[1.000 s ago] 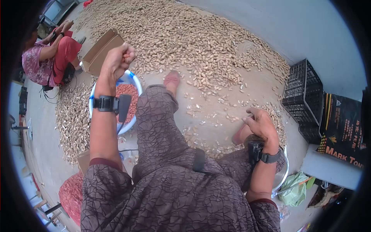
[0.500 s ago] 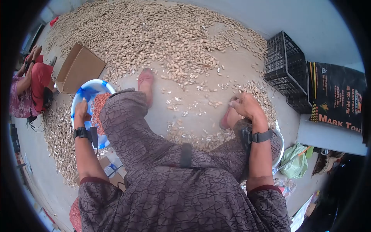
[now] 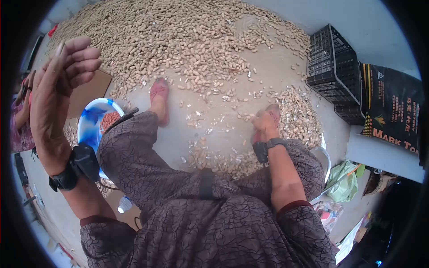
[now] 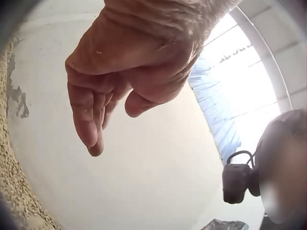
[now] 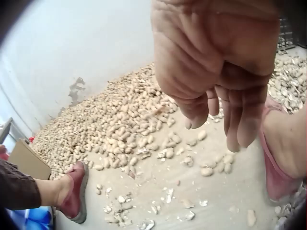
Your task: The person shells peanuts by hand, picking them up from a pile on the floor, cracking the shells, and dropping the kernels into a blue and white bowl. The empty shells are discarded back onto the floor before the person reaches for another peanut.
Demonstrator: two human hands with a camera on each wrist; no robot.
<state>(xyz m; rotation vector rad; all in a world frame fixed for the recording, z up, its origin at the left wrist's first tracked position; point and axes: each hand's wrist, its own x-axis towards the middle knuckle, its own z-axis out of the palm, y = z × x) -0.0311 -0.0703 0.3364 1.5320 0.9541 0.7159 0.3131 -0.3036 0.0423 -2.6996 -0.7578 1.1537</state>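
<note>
My left hand [image 3: 56,94] is raised at the left of the head view, its fingers relaxed and nothing in it. In the left wrist view the same hand [image 4: 129,67] shows loosely bent fingers against a pale wall. Below it stands a blue-and-white basin [image 3: 85,127] with shelled red peanuts [image 3: 108,120] inside. My right hand [image 3: 264,124] hangs low, overlapping the right shoe in the head view. In the right wrist view that hand [image 5: 216,52] points downward, thumb and fingers apart and holding nothing, over scattered unshelled peanuts [image 5: 218,165] on the floor.
A broad heap of unshelled peanuts [image 3: 178,40] spreads toward the wall. Empty shells [image 3: 223,161] lie between my feet. At the right stand a black crate [image 3: 333,71] and a black printed sack [image 3: 393,107]. A cardboard box [image 3: 91,91] and another person sit at the left.
My left hand went from a closed fist above the basin, down over it, then up and left with its fingers opened. My right hand has reached forward and down toward the right foot.
</note>
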